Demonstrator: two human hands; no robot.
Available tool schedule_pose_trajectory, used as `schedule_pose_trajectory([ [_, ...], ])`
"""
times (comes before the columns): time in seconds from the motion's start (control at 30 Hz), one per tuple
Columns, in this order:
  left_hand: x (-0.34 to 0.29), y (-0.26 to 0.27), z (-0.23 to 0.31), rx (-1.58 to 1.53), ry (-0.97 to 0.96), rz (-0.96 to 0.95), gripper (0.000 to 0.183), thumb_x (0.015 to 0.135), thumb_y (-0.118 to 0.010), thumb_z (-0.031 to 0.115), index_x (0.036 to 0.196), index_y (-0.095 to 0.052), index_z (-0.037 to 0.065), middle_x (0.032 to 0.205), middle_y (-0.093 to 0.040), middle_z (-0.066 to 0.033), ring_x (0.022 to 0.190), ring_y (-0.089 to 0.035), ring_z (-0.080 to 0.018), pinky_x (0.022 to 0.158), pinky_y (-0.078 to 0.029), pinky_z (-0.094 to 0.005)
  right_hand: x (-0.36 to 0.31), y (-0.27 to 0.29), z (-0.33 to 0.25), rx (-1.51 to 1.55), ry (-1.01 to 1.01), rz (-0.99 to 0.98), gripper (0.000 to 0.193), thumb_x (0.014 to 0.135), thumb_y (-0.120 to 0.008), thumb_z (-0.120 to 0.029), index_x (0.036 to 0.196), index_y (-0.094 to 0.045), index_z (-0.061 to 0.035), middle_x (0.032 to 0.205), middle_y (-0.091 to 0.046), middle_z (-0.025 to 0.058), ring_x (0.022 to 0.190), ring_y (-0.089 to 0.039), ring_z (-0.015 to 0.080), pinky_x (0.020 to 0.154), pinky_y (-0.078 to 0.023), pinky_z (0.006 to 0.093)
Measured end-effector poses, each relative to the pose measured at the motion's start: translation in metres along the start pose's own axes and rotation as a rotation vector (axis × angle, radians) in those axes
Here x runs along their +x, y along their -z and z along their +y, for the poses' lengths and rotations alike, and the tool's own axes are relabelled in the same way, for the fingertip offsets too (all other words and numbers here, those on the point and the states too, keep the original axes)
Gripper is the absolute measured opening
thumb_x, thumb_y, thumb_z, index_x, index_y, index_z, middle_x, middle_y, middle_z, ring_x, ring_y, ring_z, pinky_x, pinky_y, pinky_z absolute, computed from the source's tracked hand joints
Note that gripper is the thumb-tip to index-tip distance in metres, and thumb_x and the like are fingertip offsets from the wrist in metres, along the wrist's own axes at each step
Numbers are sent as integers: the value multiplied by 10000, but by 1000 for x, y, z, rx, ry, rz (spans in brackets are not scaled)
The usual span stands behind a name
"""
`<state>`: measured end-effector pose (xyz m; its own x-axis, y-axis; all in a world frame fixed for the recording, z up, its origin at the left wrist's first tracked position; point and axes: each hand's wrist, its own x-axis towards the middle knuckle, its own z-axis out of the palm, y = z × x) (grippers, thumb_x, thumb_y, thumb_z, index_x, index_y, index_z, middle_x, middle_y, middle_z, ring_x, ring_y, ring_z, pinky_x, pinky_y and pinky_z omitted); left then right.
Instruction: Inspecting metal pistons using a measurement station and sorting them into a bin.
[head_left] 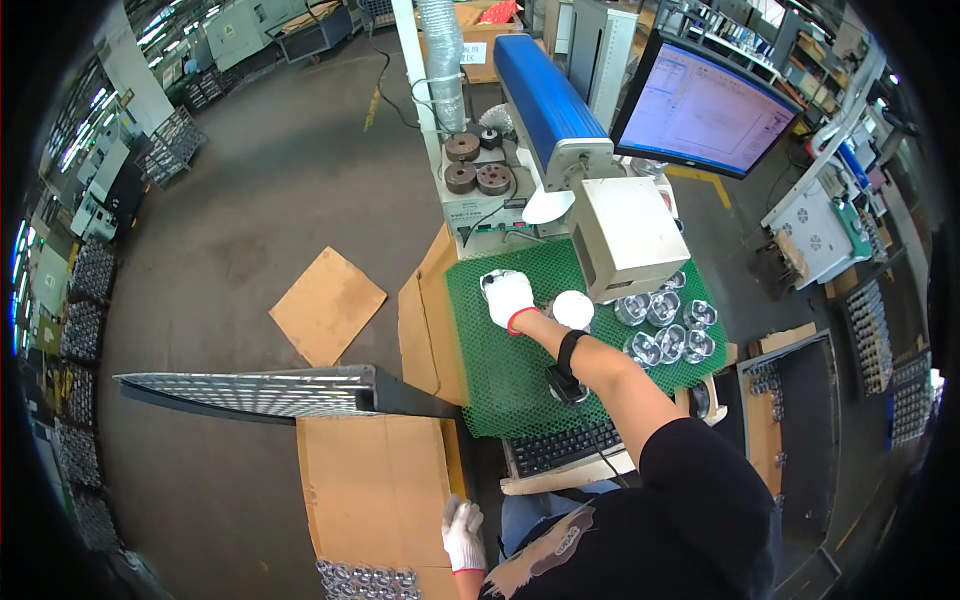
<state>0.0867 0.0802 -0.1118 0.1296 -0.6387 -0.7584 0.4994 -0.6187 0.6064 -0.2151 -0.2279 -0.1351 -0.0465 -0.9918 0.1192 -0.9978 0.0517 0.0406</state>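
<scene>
Our gloved right hand (510, 300) is closed on a silvery piston-like part (487, 281) toward the far left of a green mesh mat (500, 390); our gloved left hand (463, 535) hangs loosely open near brown cardboard (375, 480); beyond, we see a lit monitor (710, 105), grey factory floor (230, 200) and stacked crates (85, 330).

Fisheye view from the head, facing down, fairly near the green mat (490, 390)
</scene>
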Motion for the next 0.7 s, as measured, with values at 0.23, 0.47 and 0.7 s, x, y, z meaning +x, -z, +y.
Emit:
schedule_pose_trajectory([
  [0.23, 24, -34, -1, 181, 14, -191, 560, 864, -684, 176, 1352, -477, -6, 1144, -593, -144, 945, -610, -173, 846, -502, -309, -131, 55, -24, 368, 373, -152, 376, 739, -615, -222, 1074, -598, -54, 911, -620, 162, 860, -603, 343, 732, -469, 457],
  [0.47, 43, -84, 20, 467, -142, -471, 574, 844, -703, 114, 1359, -480, -4, 1248, -574, -177, 1089, -579, -206, 941, -467, -314, -266, 71, 22, 511, 416, -300, 197, 792, -583, -266, 811, -628, -75, 643, -576, 147, 605, -593, 350, 584, -462, 487],
  [0.7, 35, -71, -1, 666, -261, -537, 560, 830, -719, 111, 1335, -506, -2, 1211, -598, -187, 1037, -606, -208, 899, -494, -313, -209, 30, 20, 141, -142, 60, 139, 725, -654, -197, 724, -610, -64, 688, -637, 144, 637, -643, 310, 594, -503, 427],
])
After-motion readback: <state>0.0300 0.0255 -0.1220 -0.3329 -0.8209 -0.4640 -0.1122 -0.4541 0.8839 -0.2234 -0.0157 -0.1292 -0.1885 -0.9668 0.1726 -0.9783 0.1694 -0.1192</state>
